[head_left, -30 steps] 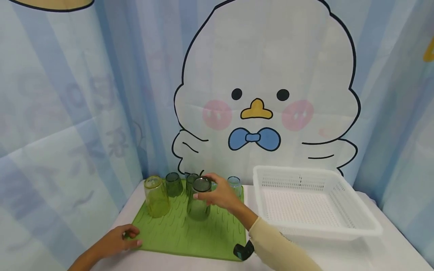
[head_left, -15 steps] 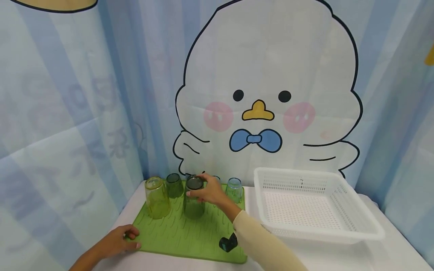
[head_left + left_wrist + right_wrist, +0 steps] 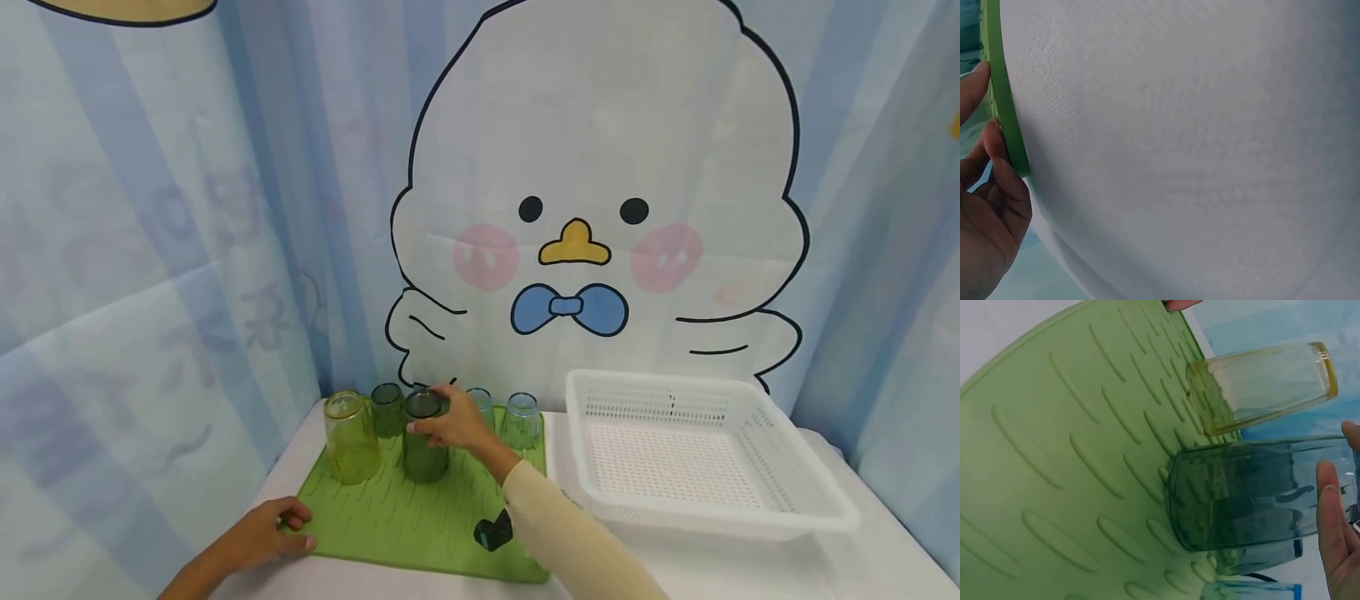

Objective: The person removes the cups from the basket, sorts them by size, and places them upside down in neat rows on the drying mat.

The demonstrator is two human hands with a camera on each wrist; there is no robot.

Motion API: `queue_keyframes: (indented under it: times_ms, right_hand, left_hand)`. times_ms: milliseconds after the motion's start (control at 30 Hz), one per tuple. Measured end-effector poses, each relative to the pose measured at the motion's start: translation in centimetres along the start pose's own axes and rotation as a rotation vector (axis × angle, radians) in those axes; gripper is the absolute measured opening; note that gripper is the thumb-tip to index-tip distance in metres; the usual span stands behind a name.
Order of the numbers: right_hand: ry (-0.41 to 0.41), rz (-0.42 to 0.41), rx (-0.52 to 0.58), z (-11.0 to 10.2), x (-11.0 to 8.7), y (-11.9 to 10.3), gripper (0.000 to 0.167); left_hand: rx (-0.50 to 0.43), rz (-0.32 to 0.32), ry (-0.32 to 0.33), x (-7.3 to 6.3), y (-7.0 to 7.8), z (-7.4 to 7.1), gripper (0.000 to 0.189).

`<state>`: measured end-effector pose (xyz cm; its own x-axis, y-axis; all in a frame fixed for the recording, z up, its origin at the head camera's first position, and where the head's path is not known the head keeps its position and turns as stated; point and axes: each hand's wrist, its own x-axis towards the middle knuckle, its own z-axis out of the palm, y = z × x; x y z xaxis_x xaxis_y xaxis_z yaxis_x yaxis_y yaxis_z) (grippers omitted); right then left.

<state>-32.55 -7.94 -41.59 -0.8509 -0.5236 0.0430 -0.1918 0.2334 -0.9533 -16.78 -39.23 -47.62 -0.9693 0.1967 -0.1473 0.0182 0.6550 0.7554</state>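
My right hand (image 3: 455,421) grips a tall dark grey glass (image 3: 425,458) near its upper end. Its lower rim meets the green drying mat (image 3: 405,525); in the right wrist view the grey glass (image 3: 1241,494) looks mouth-down. To its left stands a tall yellow glass (image 3: 352,450), with a short dark glass (image 3: 387,414) behind. Two pale blue glasses (image 3: 521,422) stand on the mat's far right. Another small dark glass (image 3: 1263,557) shows beyond the held one in the right wrist view. Loosely curled, my left hand (image 3: 262,533) touches the mat's front left corner.
A white perforated plastic basket (image 3: 705,467) stands on the white-covered table (image 3: 720,567), right of the mat. A curtain (image 3: 570,125) printed with a cartoon bird hangs behind. A small black device (image 3: 492,531) is by my right forearm.
My right hand has carried the grey glass left and slightly down onto the mat, nearer the yellow glass. The left hand stays at the corner.
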Motion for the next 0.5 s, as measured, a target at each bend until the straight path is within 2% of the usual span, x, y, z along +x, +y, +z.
queue_keyframes:
  times_ms: [300,500]
  right_hand:
    - [-0.037,0.013,-0.071,-1.0,0.1,-0.7,0.081]
    - [-0.064,0.011,-0.144,-2.4,-1.3,-1.0,0.083]
  left_hand:
    - [0.051,-0.024,0.024,0.7,0.4,0.0,0.038]
    - [0.088,-0.066,0.049,0.4,0.5,0.4,0.038]
